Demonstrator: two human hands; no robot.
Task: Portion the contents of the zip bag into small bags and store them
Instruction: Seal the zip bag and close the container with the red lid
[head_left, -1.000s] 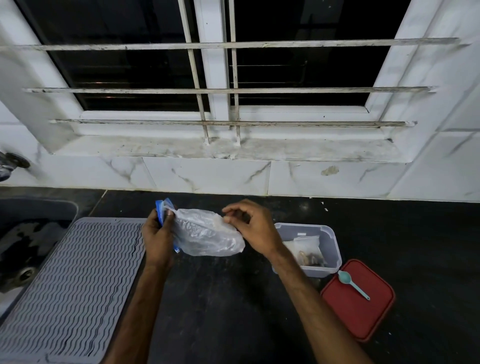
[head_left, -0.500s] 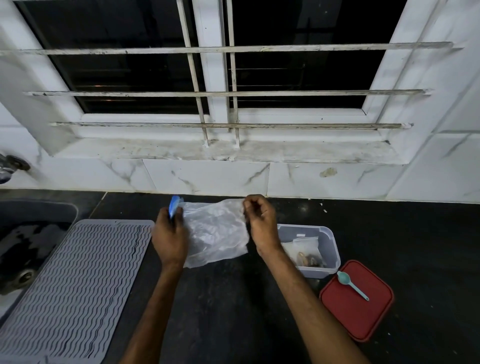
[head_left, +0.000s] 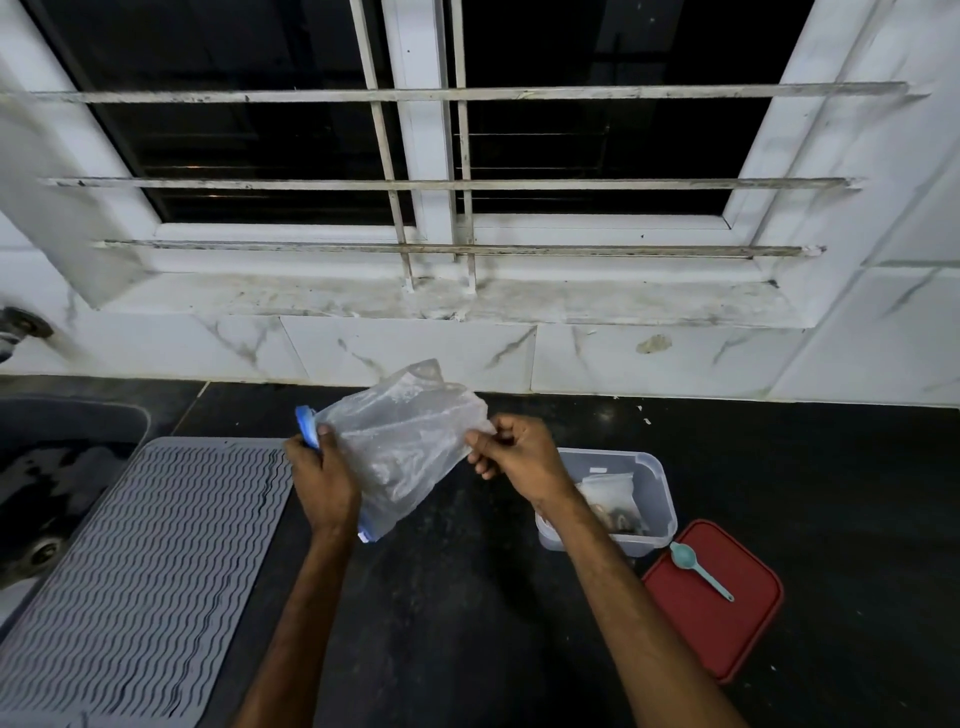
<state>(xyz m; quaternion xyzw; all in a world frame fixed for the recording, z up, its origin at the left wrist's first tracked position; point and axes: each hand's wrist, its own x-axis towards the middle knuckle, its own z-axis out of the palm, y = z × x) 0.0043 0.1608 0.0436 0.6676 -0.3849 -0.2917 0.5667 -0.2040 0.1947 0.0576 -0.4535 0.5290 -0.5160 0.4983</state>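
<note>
Sink basin (head_left: 62, 467) takes up the left edge of the worktop (head_left: 467, 623), dark and cut off by the frame. Only a sliver of a tap (head_left: 18, 327) shows above it against the tiled wall (head_left: 415, 353). Just right of the basin lies a grey ribbed mat (head_left: 145, 571), its near corner running out of the picture. Next is the left hand (head_left: 322, 480), seen from the back, gripping the zip bag (head_left: 405, 447) at its blue zip strip (head_left: 307, 434). The thumb tip presses on the plastic, while the other fingers are hidden behind the bag. The bag is held up off the worktop between the two hands, over the middle of the back part, tilted, crumpled and cloudy. Its contents are too dim to make out, and a bit more blue shows at its lower end beside the left wrist. The right hand (head_left: 519, 457) pinches the bag's right edge between thumb and curled fingers. The right forearm (head_left: 623, 597) crosses the near left corner of a clear container (head_left: 660, 488) standing on the worktop and hides part of its rim. Inside lies at least one small bag (head_left: 613, 501) holding something brown, too small to identify. At the container's near right corner a red lid (head_left: 727, 613) lies flat on the worktop; whether the two touch I cannot tell. A teal spoon (head_left: 698, 569) lies on the lid, its bowl toward the container.
</note>
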